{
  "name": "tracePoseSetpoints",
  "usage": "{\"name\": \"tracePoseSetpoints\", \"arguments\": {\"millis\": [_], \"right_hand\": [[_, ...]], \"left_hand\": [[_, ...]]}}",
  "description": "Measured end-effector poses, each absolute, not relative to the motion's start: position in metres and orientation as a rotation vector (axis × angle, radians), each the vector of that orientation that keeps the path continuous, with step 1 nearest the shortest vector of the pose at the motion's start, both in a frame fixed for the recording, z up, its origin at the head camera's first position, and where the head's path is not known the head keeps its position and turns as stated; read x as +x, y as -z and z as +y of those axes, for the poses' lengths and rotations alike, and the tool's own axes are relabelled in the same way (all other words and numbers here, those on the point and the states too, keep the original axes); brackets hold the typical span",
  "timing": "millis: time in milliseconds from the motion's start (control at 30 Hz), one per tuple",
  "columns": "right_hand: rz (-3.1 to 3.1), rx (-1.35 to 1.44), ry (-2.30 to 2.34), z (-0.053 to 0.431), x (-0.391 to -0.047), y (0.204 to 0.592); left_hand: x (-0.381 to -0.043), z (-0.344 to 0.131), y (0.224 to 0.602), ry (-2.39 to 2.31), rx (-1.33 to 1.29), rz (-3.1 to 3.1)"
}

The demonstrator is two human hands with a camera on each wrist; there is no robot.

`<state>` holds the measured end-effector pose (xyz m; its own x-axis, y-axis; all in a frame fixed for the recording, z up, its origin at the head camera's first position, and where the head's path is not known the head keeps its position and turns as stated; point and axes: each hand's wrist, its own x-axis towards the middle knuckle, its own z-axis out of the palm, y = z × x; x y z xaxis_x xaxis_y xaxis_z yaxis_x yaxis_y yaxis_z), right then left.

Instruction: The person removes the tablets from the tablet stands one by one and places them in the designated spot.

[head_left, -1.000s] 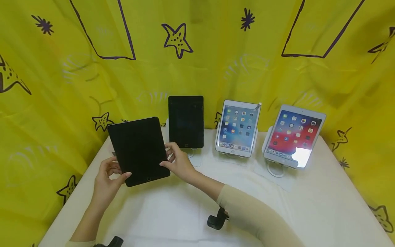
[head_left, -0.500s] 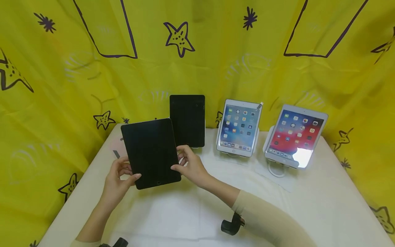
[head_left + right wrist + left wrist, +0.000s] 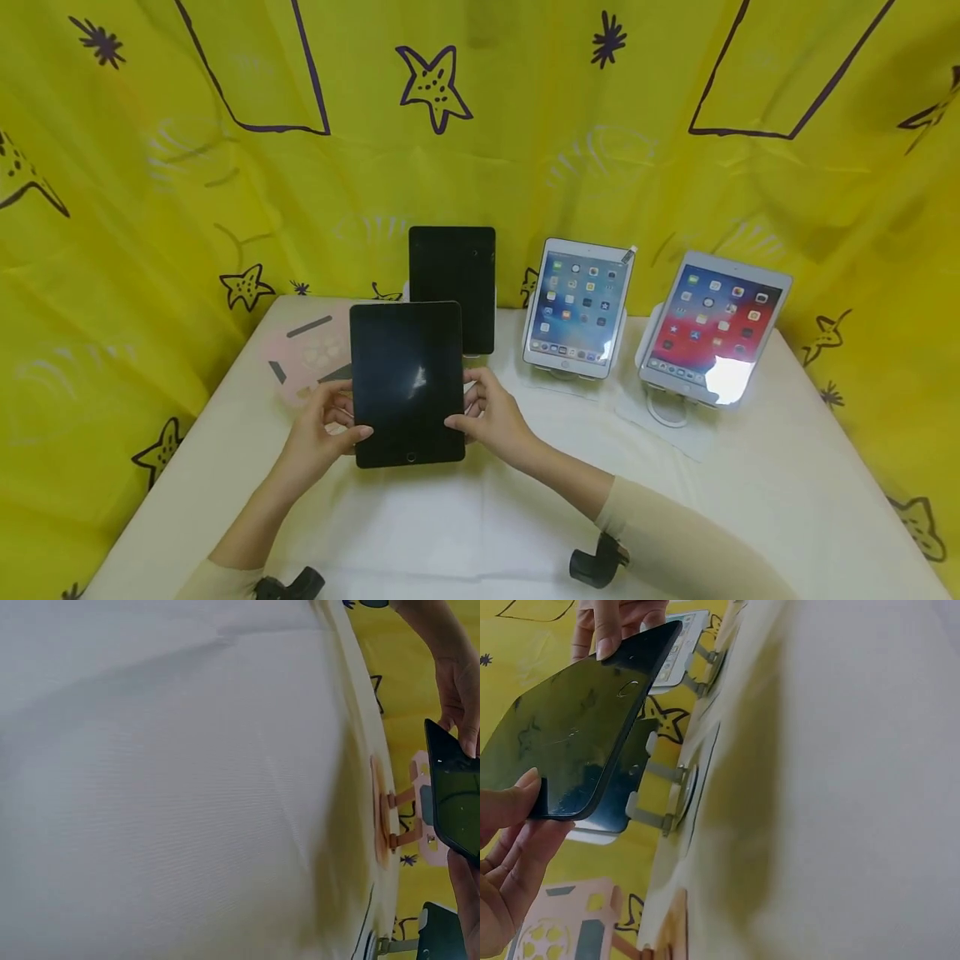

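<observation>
Above the white table (image 3: 450, 533), the black tablet (image 3: 408, 375) has moved to the right over the last second and lost most of its lean; its sides now stand nearly straight in the head view, and it covers the lower left of the dark tablet (image 3: 453, 265) behind. More of the pink stand (image 3: 296, 352) has come into sight at its left. The left grip (image 3: 322, 429) pinches the held tablet's lower left edge, the right grip (image 3: 493, 414) its lower right edge; each has its thumb on the front and fingers curled behind. The tablet is thin, with rounded corners, an unlit glossy screen bearing a faint glare, and a round button at the bottom centre; from the left wrist the glass mirrors yellow.
</observation>
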<state>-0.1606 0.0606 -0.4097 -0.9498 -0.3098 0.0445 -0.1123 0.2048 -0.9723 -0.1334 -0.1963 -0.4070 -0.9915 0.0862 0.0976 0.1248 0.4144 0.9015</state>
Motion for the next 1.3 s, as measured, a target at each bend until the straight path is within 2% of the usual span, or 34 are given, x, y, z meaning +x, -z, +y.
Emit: {"name": "tracePoseSetpoints", "arguments": {"millis": [600, 967, 1300], "right_hand": [[2.318, -0.295, 1.644, 0.089, -0.134, 0.433], [2.112, -0.071, 1.636, 0.082, -0.126, 0.440], [2.034, -0.035, 1.651, 0.067, -0.125, 0.454]], "left_hand": [[-0.123, -0.175, 0.442, 1.929, -0.144, -2.726], [-0.117, -0.188, 0.456, 2.193, -0.233, -2.729], [-0.117, -0.205, 0.462, 2.197, -0.256, -2.787]]}}
